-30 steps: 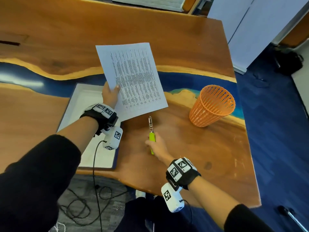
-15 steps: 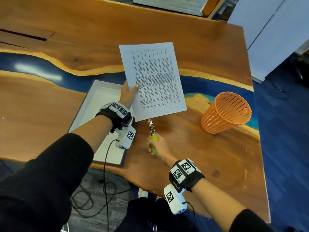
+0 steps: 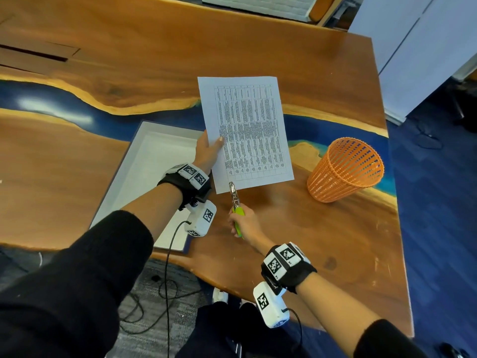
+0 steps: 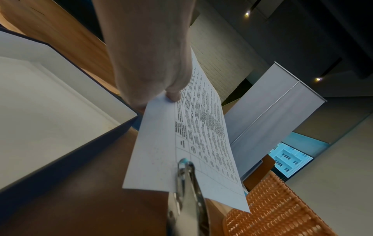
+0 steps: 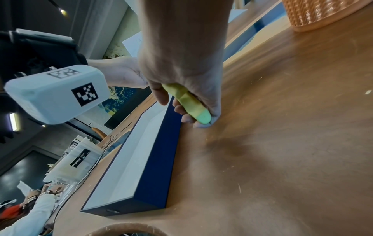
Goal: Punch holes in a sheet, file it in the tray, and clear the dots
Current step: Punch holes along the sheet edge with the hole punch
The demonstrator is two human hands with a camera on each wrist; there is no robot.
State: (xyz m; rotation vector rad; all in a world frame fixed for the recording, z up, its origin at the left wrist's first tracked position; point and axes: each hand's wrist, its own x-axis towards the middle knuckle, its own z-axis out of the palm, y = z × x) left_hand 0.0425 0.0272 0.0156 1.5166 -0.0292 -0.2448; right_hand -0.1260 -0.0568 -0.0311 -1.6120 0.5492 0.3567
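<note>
A printed sheet (image 3: 247, 130) with a table of text is held up over the desk; my left hand (image 3: 207, 149) pinches its left edge, thumb on top. The same sheet (image 4: 201, 140) shows in the left wrist view. My right hand (image 3: 244, 220) grips the green handles of a metal hole punch (image 3: 234, 196). The punch's head (image 4: 184, 166) sits over the sheet's near edge, close to the near left corner. The green handle (image 5: 187, 103) lies in my right fist. A white tray (image 3: 154, 161) with dark blue sides lies under my left forearm.
An orange mesh basket (image 3: 344, 169) stands upright on the wooden desk (image 3: 322, 228) to the right of the sheet. Cables hang off the desk's near edge. Blue carpet lies past the desk's right edge.
The punch has moved forward, so its head now overlaps the sheet's near edge. The left hand still holds the sheet, turned a little more upright.
</note>
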